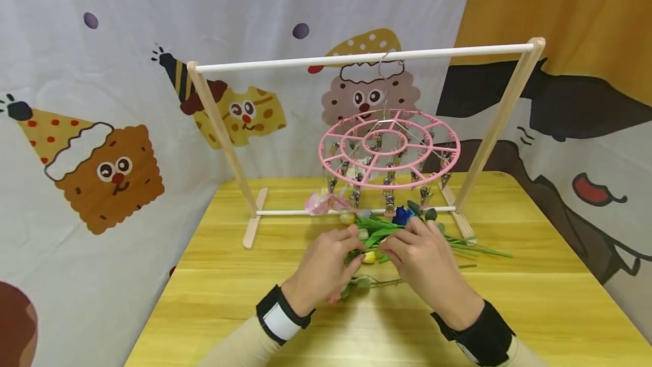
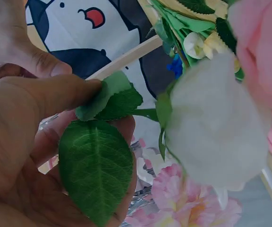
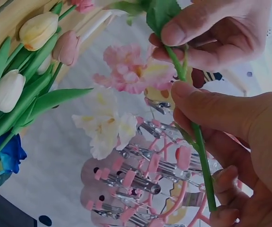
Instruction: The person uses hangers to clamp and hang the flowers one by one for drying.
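One white rose with a soft, layered bloom and green leaves (image 2: 211, 127) is in hand, above the table and in front of the hanging ring; in the head view its bloom is hidden. Left hand (image 1: 326, 265): thumb and fingers pinch the slim green stem (image 3: 203, 165) by the leaves. Right hand (image 1: 423, 251): thumb and forefinger pinch the same stem lower down, other fingers bent. Neither hand touches a clip.

Next outward: round pink plastic hanger (image 1: 389, 186) with dangling silver metal clips (image 3: 174, 170), hooked over a white rod (image 1: 305, 62) on a pale wooden stand (image 1: 219, 123).

Progress, as judged: early. Two blooms seem to be up among the clips, a ruffled pink flower (image 3: 131, 71) and a white flower with yellowish centre (image 3: 103, 123); how each is fastened cannot be made out. Many visible clips carry nothing.

Left over: the rose, not yet clipped, plus loose stems on the yellow wood-grain table (image 1: 229, 287), including a blue bloom (image 1: 402, 216), a small yellow tulip (image 1: 369, 257) and a white tulip (image 3: 8, 90). Exact count: cannot tell, stems overlap.
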A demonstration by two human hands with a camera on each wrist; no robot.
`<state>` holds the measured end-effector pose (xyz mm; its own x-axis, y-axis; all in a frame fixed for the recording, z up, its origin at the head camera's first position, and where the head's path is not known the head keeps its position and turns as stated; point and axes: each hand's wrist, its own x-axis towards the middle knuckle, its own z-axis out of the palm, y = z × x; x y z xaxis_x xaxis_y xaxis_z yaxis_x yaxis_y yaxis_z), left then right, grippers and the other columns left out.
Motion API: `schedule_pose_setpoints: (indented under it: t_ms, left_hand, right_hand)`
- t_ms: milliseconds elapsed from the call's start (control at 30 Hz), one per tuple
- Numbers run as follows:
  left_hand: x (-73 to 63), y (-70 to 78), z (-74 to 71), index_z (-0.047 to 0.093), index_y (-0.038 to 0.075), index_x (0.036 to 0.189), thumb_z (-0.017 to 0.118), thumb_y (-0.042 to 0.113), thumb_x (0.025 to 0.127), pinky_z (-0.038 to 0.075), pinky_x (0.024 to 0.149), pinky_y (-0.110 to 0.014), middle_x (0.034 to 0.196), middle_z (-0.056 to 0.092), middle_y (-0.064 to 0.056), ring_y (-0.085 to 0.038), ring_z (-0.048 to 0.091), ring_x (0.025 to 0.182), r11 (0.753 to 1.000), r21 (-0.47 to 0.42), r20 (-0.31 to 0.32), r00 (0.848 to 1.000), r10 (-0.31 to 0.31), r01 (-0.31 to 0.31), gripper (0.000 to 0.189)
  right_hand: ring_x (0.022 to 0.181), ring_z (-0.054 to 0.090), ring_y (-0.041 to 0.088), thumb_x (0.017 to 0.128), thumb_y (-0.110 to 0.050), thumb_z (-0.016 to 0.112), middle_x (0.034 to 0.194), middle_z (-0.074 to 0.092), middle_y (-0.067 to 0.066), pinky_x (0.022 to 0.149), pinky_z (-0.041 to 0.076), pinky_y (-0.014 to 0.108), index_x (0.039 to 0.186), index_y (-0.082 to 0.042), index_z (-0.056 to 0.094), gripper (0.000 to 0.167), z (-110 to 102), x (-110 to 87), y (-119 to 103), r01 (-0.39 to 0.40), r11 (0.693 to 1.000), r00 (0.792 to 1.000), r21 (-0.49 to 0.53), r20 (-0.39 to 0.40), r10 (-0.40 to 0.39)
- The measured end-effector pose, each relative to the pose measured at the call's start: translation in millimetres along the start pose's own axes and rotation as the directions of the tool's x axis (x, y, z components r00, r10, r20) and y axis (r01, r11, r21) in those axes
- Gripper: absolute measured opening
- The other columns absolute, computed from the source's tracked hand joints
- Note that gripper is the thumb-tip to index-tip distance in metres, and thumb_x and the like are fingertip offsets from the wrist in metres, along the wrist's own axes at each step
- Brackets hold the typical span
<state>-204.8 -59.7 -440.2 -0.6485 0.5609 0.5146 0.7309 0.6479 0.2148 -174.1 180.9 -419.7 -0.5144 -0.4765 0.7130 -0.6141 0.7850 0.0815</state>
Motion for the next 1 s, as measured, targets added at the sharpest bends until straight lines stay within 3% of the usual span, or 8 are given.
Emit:
schedule_pose_setpoints:
  t_ms: [167, 300, 400, 533, 667, 767, 867, 1000]
  left_hand:
    - [-2.2, -1.3, 3.8, 0.091, 0.013, 0.111, 0.095, 0.018, 0.101, 0.073, 0.086, -0.030, 0.118, 0.089, -0.006, -0.019, 0.086, 0.105, 0.999, -0.046, -0.010, 1.000, -0.018, 0.018, 0.012]
    - [-3.7, -2.8, 4.0, 0.090, 0.012, 0.113, 0.094, 0.016, 0.102, 0.073, 0.093, -0.033, 0.121, 0.089, -0.009, -0.022, 0.086, 0.109, 0.993, -0.106, -0.016, 0.999, -0.044, 0.042, 0.013]
    - [-5.3, -4.9, 3.9, 0.088, 0.010, 0.113, 0.093, 0.013, 0.102, 0.073, 0.094, -0.033, 0.118, 0.088, -0.009, -0.022, 0.086, 0.106, 0.985, -0.164, -0.031, 0.997, -0.064, 0.058, 0.013]
    - [-7.1, -9.1, 3.3, 0.086, 0.009, 0.113, 0.092, 0.009, 0.102, 0.073, 0.087, -0.030, 0.110, 0.087, -0.006, -0.018, 0.085, 0.098, 0.964, -0.258, -0.072, 0.993, -0.090, 0.069, 0.012]
    - [-6.4, -13.2, 0.7, 0.087, 0.007, 0.114, 0.091, 0.006, 0.102, 0.072, 0.082, -0.028, 0.116, 0.089, -0.007, -0.016, 0.084, 0.098, 0.942, -0.329, -0.132, 0.985, -0.115, 0.066, 0.013]
    - [-5.4, -15.4, 0.1, 0.087, 0.007, 0.115, 0.090, 0.006, 0.103, 0.071, 0.079, -0.027, 0.121, 0.089, -0.007, -0.014, 0.084, 0.099, 0.930, -0.364, -0.188, 0.974, -0.130, 0.054, 0.013]
    - [-3.6, -16.6, 1.3, 0.086, 0.007, 0.113, 0.090, 0.003, 0.101, 0.070, 0.073, -0.029, 0.115, 0.089, -0.006, -0.013, 0.082, 0.092, 0.921, -0.388, -0.248, 0.960, -0.134, 0.028, 0.013]
    - [-1.1, -16.5, 3.6, 0.085, 0.007, 0.110, 0.092, 0.002, 0.100, 0.069, 0.070, -0.026, 0.106, 0.089, -0.006, -0.013, 0.082, 0.087, 0.906, -0.422, -0.289, 0.944, -0.158, 0.022, 0.013]
  right_hand:
    - [0.089, 0.053, 0.022, 0.073, -0.013, 0.110, 0.090, 0.086, -0.004, 0.078, 0.029, 0.035, 0.092, -0.020, 0.089, 0.030, -1, 2.9, 2, 0.005, 1.000, 1.000, -0.006, -0.028, -0.005]
    - [0.096, 0.066, 0.026, 0.073, -0.013, 0.111, 0.096, 0.086, 0.001, 0.078, 0.043, 0.040, 0.100, -0.019, 0.089, 0.035, -7, 4.4, 9, -0.013, 0.998, 0.996, 0.054, -0.085, 0.018]
    - [0.101, 0.072, 0.027, 0.095, -0.027, 0.100, 0.106, 0.085, 0.005, 0.089, 0.056, 0.042, 0.116, -0.015, 0.089, 0.027, -13, 3.5, 15, -0.059, 0.984, 0.990, 0.171, -0.120, 0.080]
    - [0.099, 0.074, 0.019, 0.117, -0.047, 0.072, 0.112, 0.084, 0.006, 0.093, 0.060, 0.023, 0.132, -0.009, 0.084, 0.043, -17, 0.7, 22, -0.143, 0.918, 0.962, 0.370, -0.167, 0.217]
    - [0.092, 0.074, 0.011, 0.114, -0.018, 0.079, 0.108, 0.085, 0.007, 0.087, 0.057, 0.013, 0.131, -0.006, 0.084, 0.022, -14, 0.0, 24, -0.184, 0.859, 0.927, 0.478, -0.206, 0.313]
    - [0.094, 0.078, 0.012, 0.103, 0.006, 0.082, 0.111, 0.087, 0.007, 0.089, 0.059, 0.012, 0.130, -0.006, 0.084, 0.029, -10, 2.0, 24, -0.213, 0.835, 0.927, 0.507, -0.165, 0.336]
    - [0.096, 0.083, 0.015, 0.102, 0.009, 0.082, 0.114, 0.089, 0.008, 0.091, 0.061, 0.010, 0.130, -0.007, 0.084, 0.032, -5, 4.5, 22, -0.241, 0.816, 0.933, 0.526, -0.105, 0.344]
    - [0.093, 0.086, 0.017, 0.102, 0.008, 0.084, 0.113, 0.089, 0.007, 0.090, 0.064, 0.010, 0.132, -0.007, 0.084, 0.033, 1, 9.9, 19, -0.232, 0.822, 0.941, 0.520, -0.095, 0.326]
